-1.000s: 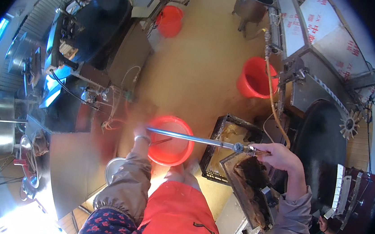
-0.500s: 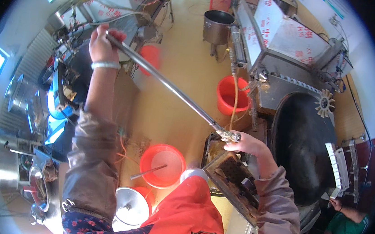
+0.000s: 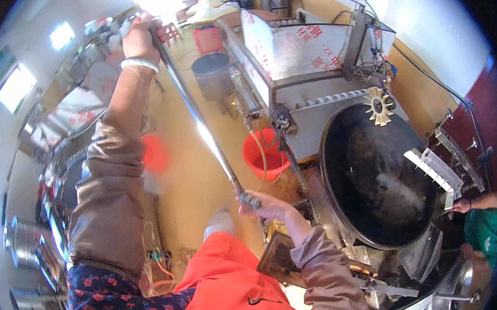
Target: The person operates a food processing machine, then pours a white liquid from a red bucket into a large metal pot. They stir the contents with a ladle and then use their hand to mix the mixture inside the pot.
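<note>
A long shiny metal pole point(image 3: 195, 117) slants across the view, held by both my hands. My left hand point(image 3: 141, 40), with a pale bracelet at the wrist, is wrapped round its far upper end. Around the near end, by a darker, rough-looking fitting, my right hand point(image 3: 271, 208) is closed. The pole hangs in the air above the tan floor. What lies past the left hand at the pole's tip is washed out by glare. Below my right forearm is a dark, dirty metal tray point(image 3: 279, 258), partly hidden by the sleeve.
To the right stands a large black wok point(image 3: 377, 185) with a pale finned wheel point(image 3: 379, 106) at its rim. A co-worker's hand point(image 3: 462, 205) touches a white slatted bar point(image 3: 432, 171) there. A red bucket point(image 3: 259, 163) and a metal pot point(image 3: 210, 75) stand ahead.
My view has swung to the right, bringing the wok nearer the middle and a control panel into sight. The red tubs near my feet have left the view. Both hands still grip the pole.
</note>
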A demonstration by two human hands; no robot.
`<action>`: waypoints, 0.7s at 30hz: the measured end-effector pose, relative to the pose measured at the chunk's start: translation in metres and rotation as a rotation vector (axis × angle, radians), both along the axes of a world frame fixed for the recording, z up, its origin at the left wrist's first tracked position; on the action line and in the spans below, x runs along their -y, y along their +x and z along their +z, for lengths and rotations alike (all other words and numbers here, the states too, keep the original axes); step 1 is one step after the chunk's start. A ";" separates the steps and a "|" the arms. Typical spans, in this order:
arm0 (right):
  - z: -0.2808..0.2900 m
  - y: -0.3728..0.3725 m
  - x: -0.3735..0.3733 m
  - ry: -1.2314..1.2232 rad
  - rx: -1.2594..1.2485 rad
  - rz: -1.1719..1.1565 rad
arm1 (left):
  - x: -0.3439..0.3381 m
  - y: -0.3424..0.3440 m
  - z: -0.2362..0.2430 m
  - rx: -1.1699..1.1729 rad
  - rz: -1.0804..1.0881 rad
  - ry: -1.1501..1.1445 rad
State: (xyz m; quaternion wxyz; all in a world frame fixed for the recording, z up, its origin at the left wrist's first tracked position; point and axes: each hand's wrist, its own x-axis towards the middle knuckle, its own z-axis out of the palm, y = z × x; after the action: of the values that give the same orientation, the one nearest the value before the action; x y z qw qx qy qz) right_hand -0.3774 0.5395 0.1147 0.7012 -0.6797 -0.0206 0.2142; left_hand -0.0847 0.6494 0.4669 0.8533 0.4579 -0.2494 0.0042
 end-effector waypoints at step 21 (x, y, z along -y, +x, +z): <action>0.017 0.390 -0.081 0.466 0.092 -1.324 | 0.080 0.183 -0.217 0.035 -1.130 0.290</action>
State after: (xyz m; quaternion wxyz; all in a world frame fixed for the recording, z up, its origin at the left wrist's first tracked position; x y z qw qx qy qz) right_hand 0.0124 0.6200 0.1319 0.8100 -0.3896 0.3226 -0.2965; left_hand 0.0986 0.5690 0.2502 0.6476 0.3658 -0.4671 -0.4782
